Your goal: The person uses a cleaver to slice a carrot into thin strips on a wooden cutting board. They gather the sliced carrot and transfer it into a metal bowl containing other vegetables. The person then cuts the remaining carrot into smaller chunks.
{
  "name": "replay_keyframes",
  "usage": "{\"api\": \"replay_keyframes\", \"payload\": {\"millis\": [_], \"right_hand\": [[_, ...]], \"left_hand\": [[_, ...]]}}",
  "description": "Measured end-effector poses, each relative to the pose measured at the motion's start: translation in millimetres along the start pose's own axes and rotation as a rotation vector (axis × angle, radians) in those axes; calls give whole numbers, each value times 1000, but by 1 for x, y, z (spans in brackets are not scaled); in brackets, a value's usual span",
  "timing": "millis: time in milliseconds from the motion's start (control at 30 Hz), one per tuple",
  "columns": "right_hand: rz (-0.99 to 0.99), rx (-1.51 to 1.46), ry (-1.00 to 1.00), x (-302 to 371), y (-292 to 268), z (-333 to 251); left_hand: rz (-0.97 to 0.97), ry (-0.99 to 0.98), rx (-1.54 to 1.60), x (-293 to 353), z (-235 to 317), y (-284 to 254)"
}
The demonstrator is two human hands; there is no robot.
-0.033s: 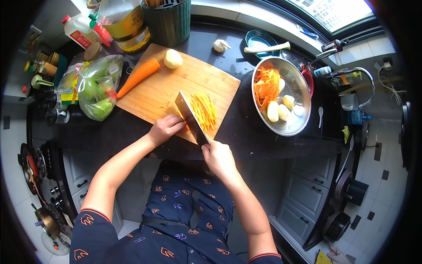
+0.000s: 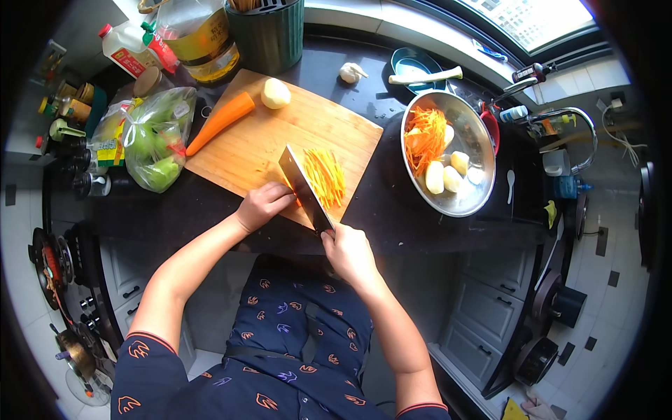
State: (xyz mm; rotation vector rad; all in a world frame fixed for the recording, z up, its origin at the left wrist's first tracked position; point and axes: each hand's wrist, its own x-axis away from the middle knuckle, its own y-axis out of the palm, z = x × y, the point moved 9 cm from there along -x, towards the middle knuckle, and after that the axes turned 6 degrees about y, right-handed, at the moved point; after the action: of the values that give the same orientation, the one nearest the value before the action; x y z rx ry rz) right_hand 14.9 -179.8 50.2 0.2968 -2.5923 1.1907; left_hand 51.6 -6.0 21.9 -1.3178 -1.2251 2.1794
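Observation:
My right hand (image 2: pixel 350 253) is wrapped round the handle of a cleaver (image 2: pixel 302 183), its blade upright on a wooden cutting board (image 2: pixel 343 129). Left of the blade, my left hand (image 2: pixel 266 204) presses curled fingers on a piece of carrot, mostly hidden, with only a bit of orange showing by the fingertips. Thin carrot shreds (image 2: pixel 325 178) lie in a pile against the blade's right side. A whole peeled carrot (image 2: pixel 222 122) rests across the board's left edge, and a peeled potato (image 2: pixel 276 93) sits near the far left corner.
Right of the board stands a steel bowl (image 2: pixel 465 199) with carrot shreds and peeled potatoes. Behind are garlic (image 2: pixel 353 73) and a peeler-like tool (image 2: pixel 425 75) across a dark green dish (image 2: pixel 406 61). A bag of green vegetables (image 2: pixel 161 140) and an oil jug (image 2: pixel 196 38) stand left.

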Motion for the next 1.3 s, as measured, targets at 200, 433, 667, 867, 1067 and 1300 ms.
{"api": "replay_keyframes", "payload": {"millis": [200, 433, 667, 867, 1067, 1300], "right_hand": [[-3, 21, 6, -5, 6, -1], [36, 18, 0, -27, 20, -4], [70, -48, 44, -19, -4, -7], [-7, -35, 76, 2, -10, -8], [7, 24, 34, 9, -2, -11], [8, 54, 36, 8, 6, -6]], "left_hand": [[8, -19, 19, 3, -3, 2], [7, -46, 51, 4, -3, 4], [-47, -29, 40, -1, 0, 0], [-62, -6, 28, 11, 4, -10], [-35, 1, 1, 4, 9, -17], [-79, -7, -11, 0, 5, -7]]}}
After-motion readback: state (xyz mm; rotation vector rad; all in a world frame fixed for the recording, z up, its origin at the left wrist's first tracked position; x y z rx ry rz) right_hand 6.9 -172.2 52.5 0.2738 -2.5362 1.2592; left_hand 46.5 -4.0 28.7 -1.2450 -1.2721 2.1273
